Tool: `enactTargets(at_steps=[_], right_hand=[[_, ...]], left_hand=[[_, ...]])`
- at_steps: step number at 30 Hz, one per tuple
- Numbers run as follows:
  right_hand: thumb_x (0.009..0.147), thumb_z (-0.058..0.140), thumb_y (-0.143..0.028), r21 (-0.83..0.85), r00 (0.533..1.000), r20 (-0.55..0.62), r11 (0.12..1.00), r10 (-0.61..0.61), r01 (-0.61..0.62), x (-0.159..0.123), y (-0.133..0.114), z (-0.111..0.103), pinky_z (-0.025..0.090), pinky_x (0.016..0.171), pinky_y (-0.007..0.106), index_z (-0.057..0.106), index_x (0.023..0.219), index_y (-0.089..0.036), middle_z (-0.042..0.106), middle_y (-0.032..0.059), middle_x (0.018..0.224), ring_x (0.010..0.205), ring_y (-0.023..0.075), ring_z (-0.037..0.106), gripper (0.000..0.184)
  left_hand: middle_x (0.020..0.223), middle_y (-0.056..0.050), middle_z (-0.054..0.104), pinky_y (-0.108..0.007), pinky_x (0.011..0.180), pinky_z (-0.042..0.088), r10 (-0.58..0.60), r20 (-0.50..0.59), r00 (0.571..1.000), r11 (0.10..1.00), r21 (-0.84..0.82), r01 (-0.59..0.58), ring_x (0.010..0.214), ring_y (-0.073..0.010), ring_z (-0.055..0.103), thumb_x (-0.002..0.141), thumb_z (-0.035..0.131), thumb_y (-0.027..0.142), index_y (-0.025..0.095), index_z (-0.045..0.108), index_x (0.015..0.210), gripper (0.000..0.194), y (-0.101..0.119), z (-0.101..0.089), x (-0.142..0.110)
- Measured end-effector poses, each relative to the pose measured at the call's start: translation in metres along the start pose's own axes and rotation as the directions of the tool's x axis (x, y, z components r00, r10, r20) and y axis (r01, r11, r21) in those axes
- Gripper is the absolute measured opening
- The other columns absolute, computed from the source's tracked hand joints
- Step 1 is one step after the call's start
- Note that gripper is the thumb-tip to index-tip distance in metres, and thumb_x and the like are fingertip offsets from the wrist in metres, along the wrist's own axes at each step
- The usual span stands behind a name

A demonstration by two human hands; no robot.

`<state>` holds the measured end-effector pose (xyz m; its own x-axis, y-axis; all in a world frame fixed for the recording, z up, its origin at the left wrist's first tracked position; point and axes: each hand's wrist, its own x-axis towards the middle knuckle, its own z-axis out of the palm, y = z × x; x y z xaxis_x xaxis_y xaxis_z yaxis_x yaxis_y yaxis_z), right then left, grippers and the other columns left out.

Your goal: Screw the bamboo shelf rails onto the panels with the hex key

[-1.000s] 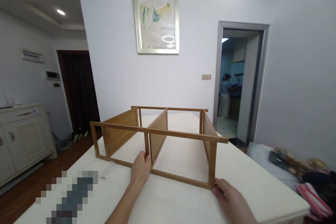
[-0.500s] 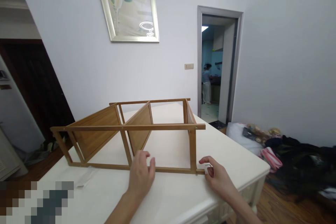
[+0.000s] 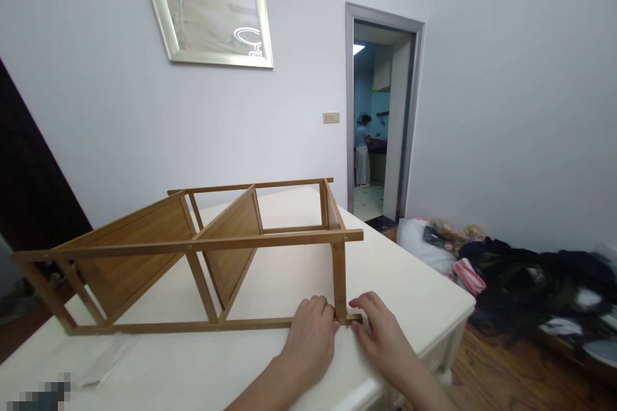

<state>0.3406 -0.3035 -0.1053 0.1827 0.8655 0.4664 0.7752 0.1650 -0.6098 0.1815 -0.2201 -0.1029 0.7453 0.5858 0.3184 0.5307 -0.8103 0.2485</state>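
Observation:
A brown wooden shelf rack [image 3: 231, 325] lies on its side on the white table [image 3: 400, 282], its slatless panels standing upright. My left hand [image 3: 313, 340] is closed round the lower rail, just left of the corner post at the rack's right end. Right beside it, my right hand [image 3: 383, 334] has its thumb and forefinger about the short rail end that sticks out past the post. The fingertips of both hands come close together at this corner joint. Whether something small is between them is hidden.
A clear plastic bag [image 3: 103, 359] lies on the table at the front left, near a blurred-out dark item [image 3: 48, 395]. Clothes and bags [image 3: 520, 282] are heaped beyond the table's right edge. A person [image 3: 362, 151] stands in the room past the doorway.
The view has swung right, so the rack sits further left. My left hand has gone from the middle post along the lower rail to the right corner, beside my right hand.

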Motion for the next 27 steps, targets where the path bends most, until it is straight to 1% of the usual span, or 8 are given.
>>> enactTargets(at_steps=[7,12,14,16,18,19,23,27], right_hand=[[0.095,0.035,-0.019,-0.141,0.993,0.116,0.99,0.031,-0.014,0.008,-0.001,0.007,0.047,0.072,0.03,0.059,0.096,-0.021,0.065,0.0049,0.091,0.08,0.0191,0.065,0.024],[0.094,0.036,-0.017,-0.118,0.997,0.075,0.993,0.023,-0.014,0.014,0.003,0.007,0.047,0.071,0.03,0.061,0.094,-0.02,0.065,0.0057,0.089,0.079,0.019,0.064,0.025],[0.094,0.037,-0.017,-0.091,0.998,0.065,0.996,0.007,-0.002,0.014,0.004,0.007,0.047,0.072,0.029,0.062,0.094,-0.02,0.064,0.0053,0.088,0.079,0.0185,0.063,0.025],[0.094,0.037,-0.018,-0.066,0.998,0.056,0.998,-0.003,0.006,0.013,0.005,0.007,0.047,0.072,0.029,0.062,0.093,-0.02,0.064,0.0051,0.088,0.079,0.0182,0.063,0.024],[0.095,0.037,-0.017,-0.051,0.999,0.053,0.999,0.0,0.002,0.012,0.006,0.008,0.047,0.072,0.03,0.061,0.093,-0.02,0.064,0.0052,0.087,0.078,0.0181,0.062,0.025],[0.095,0.036,-0.018,-0.045,0.999,0.054,0.999,0.003,0.0,0.012,0.006,0.008,0.047,0.071,0.03,0.061,0.092,-0.02,0.064,0.0053,0.087,0.078,0.0182,0.062,0.025],[0.096,0.036,-0.019,-0.042,0.997,0.079,0.999,0.011,-0.008,0.012,0.007,0.007,0.046,0.073,0.03,0.061,0.093,-0.021,0.064,0.0054,0.089,0.08,0.0185,0.062,0.026],[0.096,0.037,-0.018,-0.058,0.995,0.093,0.998,0.024,-0.018,0.014,0.007,0.006,0.046,0.074,0.03,0.062,0.093,-0.021,0.065,0.005,0.089,0.081,0.0185,0.062,0.026]], left_hand=[[0.092,-0.007,0.059,-0.043,0.081,0.039,-0.071,-0.08,0.994,0.997,0.033,0.074,0.089,-0.0249,0.052,0.09,0.042,0.012,0.017,0.06,0.088,0.019,-0.001,0.003,0.004],[0.095,-0.007,0.059,-0.042,0.086,0.041,-0.227,-0.258,0.939,0.944,-0.296,0.146,0.095,-0.0239,0.053,0.086,0.046,0.014,0.02,0.058,0.091,0.014,0.008,-0.003,-0.001],[0.084,-0.005,0.059,-0.038,0.078,0.046,-0.388,-0.184,0.903,0.799,-0.556,0.23,0.082,-0.0211,0.057,0.085,0.049,0.02,0.021,0.054,0.083,0.005,0.017,0.001,-0.004],[0.071,-0.001,0.056,-0.034,0.063,0.047,-0.518,0.045,0.854,0.534,-0.763,0.364,0.064,-0.0175,0.056,0.084,0.05,0.027,0.022,0.049,0.079,0.007,0.024,0.009,-0.006],[0.069,-0.001,0.055,-0.031,0.055,0.047,-0.564,0.217,0.797,0.316,-0.835,0.451,0.057,-0.0167,0.056,0.084,0.048,0.03,0.021,0.048,0.08,0.009,0.027,0.014,-0.006],[0.072,-0.002,0.056,-0.032,0.056,0.048,-0.573,0.216,0.791,0.3,-0.843,0.447,0.06,-0.0174,0.057,0.084,0.048,0.029,0.021,0.048,0.082,0.008,0.025,0.014,-0.005],[0.094,-0.008,0.061,-0.039,0.085,0.047,-0.419,-0.155,0.895,0.731,-0.642,0.231,0.092,-0.0227,0.058,0.079,0.053,0.019,0.021,0.055,0.089,0.011,0.008,0.004,-0.003],[0.101,-0.01,0.062,-0.042,0.093,0.041,-0.18,-0.129,0.975,0.943,-0.304,0.134,0.102,-0.0265,0.054,0.078,0.052,0.013,0.019,0.062,0.1,0.025,-0.007,-0.005,0.006]])
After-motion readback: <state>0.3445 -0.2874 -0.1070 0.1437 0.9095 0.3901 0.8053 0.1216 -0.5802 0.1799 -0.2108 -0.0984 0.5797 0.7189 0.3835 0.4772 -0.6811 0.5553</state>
